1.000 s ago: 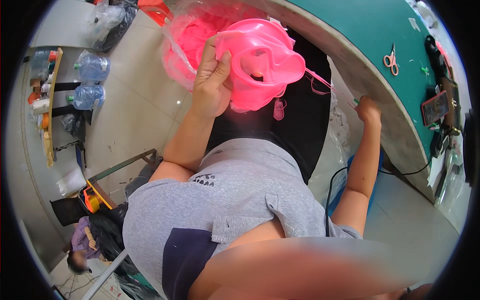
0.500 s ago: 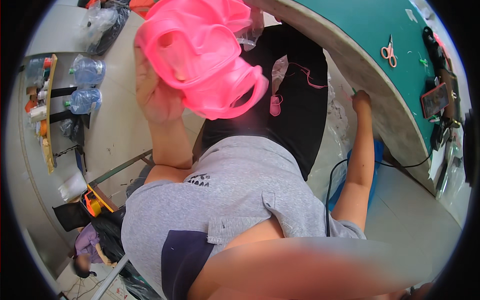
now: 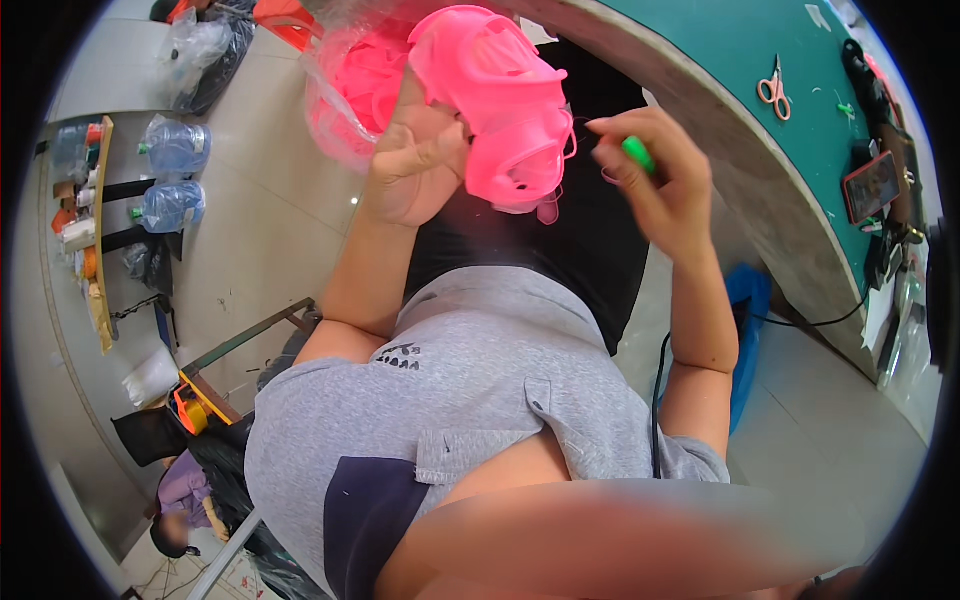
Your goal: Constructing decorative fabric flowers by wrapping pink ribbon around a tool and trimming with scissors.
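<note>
A bright pink moulded soft-looking piece with rounded openings is held up in front of my lap; I cannot tell its exact kind. My left hand grips its left side, the thumb showing and the other fingers partly behind the piece. Just right of it, my right hand is closed around a small green-handled tool. The tool's working end is too small to make out. A thin pink strip hangs near my right fingers. Below the piece, a small pink scrap lies on my black trousers.
A clear plastic bag of pink pieces stands beyond my left hand. At the right, a green-topped table carries orange-handled scissors and a phone. Wrapped water bottles stand at left. Another person sits lower left.
My right hand has come up from beside the table to the pink piece, bringing the green-handled tool. My left hand has moved the piece right and turned it, uncovering the bag behind.
</note>
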Demonstrator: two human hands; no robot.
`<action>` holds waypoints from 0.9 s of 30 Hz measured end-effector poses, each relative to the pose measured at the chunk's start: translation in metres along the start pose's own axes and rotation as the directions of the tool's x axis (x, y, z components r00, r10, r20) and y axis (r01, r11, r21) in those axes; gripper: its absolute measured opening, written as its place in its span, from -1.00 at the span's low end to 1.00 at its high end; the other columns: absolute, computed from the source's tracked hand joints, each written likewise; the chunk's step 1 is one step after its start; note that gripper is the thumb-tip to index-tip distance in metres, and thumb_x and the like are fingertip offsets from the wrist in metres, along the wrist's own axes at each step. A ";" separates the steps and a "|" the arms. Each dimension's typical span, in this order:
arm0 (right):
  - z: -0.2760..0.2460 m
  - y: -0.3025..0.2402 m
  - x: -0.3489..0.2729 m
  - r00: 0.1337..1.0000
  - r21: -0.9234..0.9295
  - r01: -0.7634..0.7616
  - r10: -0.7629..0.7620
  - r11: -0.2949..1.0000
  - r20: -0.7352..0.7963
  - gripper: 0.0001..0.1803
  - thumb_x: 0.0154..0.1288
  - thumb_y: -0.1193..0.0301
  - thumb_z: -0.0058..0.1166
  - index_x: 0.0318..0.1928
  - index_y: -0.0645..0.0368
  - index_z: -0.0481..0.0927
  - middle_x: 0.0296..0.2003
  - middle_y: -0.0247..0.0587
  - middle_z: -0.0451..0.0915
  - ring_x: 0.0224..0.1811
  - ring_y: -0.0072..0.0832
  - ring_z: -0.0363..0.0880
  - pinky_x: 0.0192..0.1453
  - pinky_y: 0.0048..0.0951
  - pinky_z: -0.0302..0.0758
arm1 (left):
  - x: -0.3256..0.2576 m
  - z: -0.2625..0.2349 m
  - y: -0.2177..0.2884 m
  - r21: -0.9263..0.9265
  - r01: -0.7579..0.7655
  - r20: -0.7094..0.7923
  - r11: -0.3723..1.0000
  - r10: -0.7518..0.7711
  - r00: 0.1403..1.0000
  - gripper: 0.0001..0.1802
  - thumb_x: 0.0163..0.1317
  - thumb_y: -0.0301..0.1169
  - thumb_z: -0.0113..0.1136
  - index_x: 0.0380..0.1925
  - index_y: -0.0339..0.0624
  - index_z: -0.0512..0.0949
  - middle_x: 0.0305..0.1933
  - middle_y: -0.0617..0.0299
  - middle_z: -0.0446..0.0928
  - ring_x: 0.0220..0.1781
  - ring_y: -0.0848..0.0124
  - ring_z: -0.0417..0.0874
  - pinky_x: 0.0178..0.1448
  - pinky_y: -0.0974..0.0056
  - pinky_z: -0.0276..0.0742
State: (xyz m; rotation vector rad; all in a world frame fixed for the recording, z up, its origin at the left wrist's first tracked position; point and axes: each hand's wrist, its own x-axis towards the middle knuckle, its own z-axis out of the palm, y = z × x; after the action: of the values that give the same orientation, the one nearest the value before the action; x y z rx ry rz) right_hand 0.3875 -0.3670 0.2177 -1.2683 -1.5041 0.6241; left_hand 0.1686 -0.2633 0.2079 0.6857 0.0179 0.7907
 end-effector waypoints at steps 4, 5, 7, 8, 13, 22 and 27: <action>0.023 -0.017 0.003 0.979 -0.077 0.177 -0.167 0.981 0.117 -0.73 0.04 0.61 0.26 -0.19 0.27 0.55 -0.32 -0.26 0.50 -0.42 -0.59 0.47 -0.35 -0.65 0.40 | 0.005 0.011 -0.006 0.071 0.062 -0.053 0.996 -0.058 0.997 -0.04 -0.02 -0.72 0.08 0.39 0.01 -0.08 0.38 0.11 0.10 0.40 0.16 0.17 0.38 0.06 0.21; 0.027 -0.011 0.000 0.979 -0.079 0.178 -0.168 0.981 0.119 -0.73 0.04 0.61 0.26 -0.19 0.27 0.55 -0.32 -0.26 0.50 -0.42 -0.59 0.47 -0.35 -0.65 0.40 | 0.006 0.012 -0.008 0.135 0.047 -0.030 0.990 -0.043 0.999 -0.02 -0.06 -0.73 0.09 0.39 -0.01 -0.08 0.36 0.09 0.11 0.39 0.17 0.19 0.37 0.08 0.21; 0.034 0.001 -0.005 0.997 0.076 -0.071 0.069 0.995 0.035 -0.73 0.09 0.59 0.26 -0.19 0.28 0.50 -0.31 -0.28 0.51 -0.36 -0.63 0.48 -0.29 -0.63 0.46 | 0.007 0.015 -0.010 0.179 0.057 -0.036 0.982 -0.051 0.998 0.00 -0.08 -0.74 0.10 0.39 -0.02 -0.09 0.35 0.09 0.12 0.38 0.18 0.21 0.37 0.09 0.22; 0.035 -0.004 -0.006 0.986 0.192 -0.168 0.164 0.967 0.037 -0.72 0.13 0.57 0.25 -0.17 0.28 0.45 -0.32 -0.30 0.50 -0.29 -0.66 0.48 -0.22 -0.60 0.49 | 0.007 0.015 -0.011 0.223 0.069 -0.046 0.972 -0.061 0.997 0.02 -0.10 -0.74 0.12 0.38 -0.03 -0.09 0.34 0.09 0.13 0.36 0.18 0.22 0.36 0.10 0.23; 0.033 -0.014 0.000 0.964 0.292 -0.267 0.257 0.918 0.074 -0.80 0.14 0.55 0.25 -0.26 0.29 0.49 -0.36 -0.33 0.47 -0.34 -0.65 0.45 -0.26 -0.63 0.42 | 0.002 0.013 -0.016 0.287 0.071 -0.060 0.955 -0.056 0.997 0.03 -0.11 -0.76 0.10 0.39 -0.02 -0.12 0.33 0.10 0.14 0.36 0.19 0.23 0.36 0.10 0.24; 0.025 -0.019 0.002 0.998 0.162 -0.069 0.065 0.984 0.027 -0.89 0.17 0.58 0.19 -0.33 0.30 0.51 -0.37 -0.30 0.47 -0.44 -0.66 0.42 -0.41 -0.66 0.35 | 0.002 0.018 -0.022 0.371 -0.020 -0.047 0.928 0.040 0.998 0.04 -0.10 -0.78 0.08 0.39 -0.04 -0.15 0.34 0.09 0.13 0.36 0.17 0.24 0.35 0.09 0.26; -0.002 0.001 -0.003 0.991 0.113 -0.033 0.047 0.993 -0.127 -0.90 0.27 0.51 0.11 -0.28 0.28 0.48 -0.39 -0.39 0.41 -0.37 -0.72 0.31 -0.36 -0.67 0.27 | 0.003 0.012 -0.010 0.367 -0.050 -0.053 0.929 0.075 0.996 0.01 -0.13 -0.80 0.08 0.37 -0.10 -0.09 0.31 0.07 0.18 0.35 0.17 0.26 0.35 0.10 0.26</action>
State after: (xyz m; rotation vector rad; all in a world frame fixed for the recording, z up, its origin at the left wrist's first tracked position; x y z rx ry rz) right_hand 0.3893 -0.3697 0.2159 -1.2327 -1.3223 0.6306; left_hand 0.1802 -0.2731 0.2123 1.0173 0.2089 0.8810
